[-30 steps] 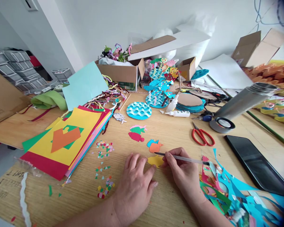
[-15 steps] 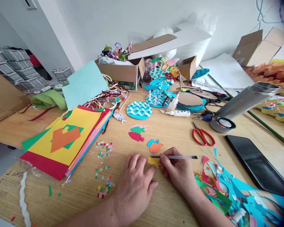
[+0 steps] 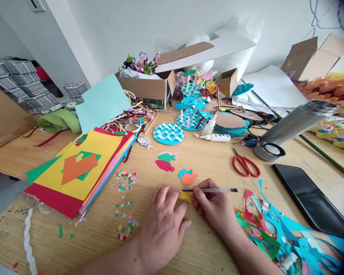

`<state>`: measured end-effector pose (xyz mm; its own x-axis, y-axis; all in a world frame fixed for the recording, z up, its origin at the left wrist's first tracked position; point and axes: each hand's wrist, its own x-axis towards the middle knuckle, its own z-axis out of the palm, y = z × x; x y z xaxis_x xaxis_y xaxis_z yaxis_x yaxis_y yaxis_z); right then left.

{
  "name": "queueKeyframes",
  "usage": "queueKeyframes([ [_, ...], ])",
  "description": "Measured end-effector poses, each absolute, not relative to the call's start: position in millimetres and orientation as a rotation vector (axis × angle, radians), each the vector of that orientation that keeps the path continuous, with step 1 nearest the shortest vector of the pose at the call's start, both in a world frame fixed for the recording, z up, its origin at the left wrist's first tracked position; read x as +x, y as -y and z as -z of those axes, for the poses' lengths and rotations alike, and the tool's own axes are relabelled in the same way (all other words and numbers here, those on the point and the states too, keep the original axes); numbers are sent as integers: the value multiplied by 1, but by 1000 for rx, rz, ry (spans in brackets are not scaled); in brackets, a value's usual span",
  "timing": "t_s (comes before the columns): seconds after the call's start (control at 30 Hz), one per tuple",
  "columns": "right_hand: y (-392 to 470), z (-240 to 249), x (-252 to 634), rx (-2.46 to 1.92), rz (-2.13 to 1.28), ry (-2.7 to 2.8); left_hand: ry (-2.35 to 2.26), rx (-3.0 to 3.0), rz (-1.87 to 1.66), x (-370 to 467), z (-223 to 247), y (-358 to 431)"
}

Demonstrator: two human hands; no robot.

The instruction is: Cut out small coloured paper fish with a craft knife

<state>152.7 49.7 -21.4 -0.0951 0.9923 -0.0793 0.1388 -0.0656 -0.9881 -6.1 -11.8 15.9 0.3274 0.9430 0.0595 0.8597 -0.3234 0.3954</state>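
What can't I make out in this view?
Head view: the right hand hides part of the yellow paper.
Head view: any mark by the tip of the pen is too small.
Head view: the orange cutout covers part of the blue cutout.
Head view: print on the lying white bottle is too small.
Head view: the left edge cuts off a cardboard box.

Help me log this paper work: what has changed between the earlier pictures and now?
The right hand has shifted slightly left and now covers more of the yellow cutout. The pen has swung from a slant to nearly level in view, its tip moving from by the orange fish to the yellow cutout's upper edge. Nothing was grasped or released. The left hand and scissors stayed put.
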Motion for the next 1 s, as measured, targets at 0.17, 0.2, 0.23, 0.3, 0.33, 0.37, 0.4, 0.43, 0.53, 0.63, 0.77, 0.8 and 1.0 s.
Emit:
queueKeyframes([
  [0.17,-50,19,152,-1324,-1282,1342,-1613,2307,-402,-6,-15,14],
  [0.2,-50,18,152,-1326,-1285,1341,-1615,2307,-404,-6,-15,14],
  [0.23,-49,17,152,-1328,-1284,1343,-1618,2307,-406,-6,-15,14],
  [0.3,-49,15,152,-1329,-1276,1356,-1620,2312,-410,-6,-15,14],
  [0.33,-49,15,152,-1328,-1273,1363,-1620,2315,-411,-6,-15,13],
  [0.37,-49,15,152,-1329,-1271,1368,-1618,2316,-413,-6,-15,13],
  [0.4,-49,15,152,-1329,-1271,1370,-1617,2316,-414,-5,-15,13],
  [0.43,-49,16,152,-1328,-1270,1370,-1618,2313,-415,-5,-15,12],
  [0.53,-49,18,152,-1319,-1265,1364,-1616,2307,-415,-5,-15,12],
  [0.63,-49,19,152,-1317,-1269,1361,-1616,2314,-417,-6,-14,12],
  [0.77,-48,19,152,-1318,-1271,1326,-1613,2315,-416,-6,-14,13],
  [0.8,-48,19,152,-1319,-1271,1320,-1613,2314,-419,-6,-14,13],
  [1.0,-47,18,152,-1330,-1282,1322,-1618,2308,-430,-6,-17,13],
])
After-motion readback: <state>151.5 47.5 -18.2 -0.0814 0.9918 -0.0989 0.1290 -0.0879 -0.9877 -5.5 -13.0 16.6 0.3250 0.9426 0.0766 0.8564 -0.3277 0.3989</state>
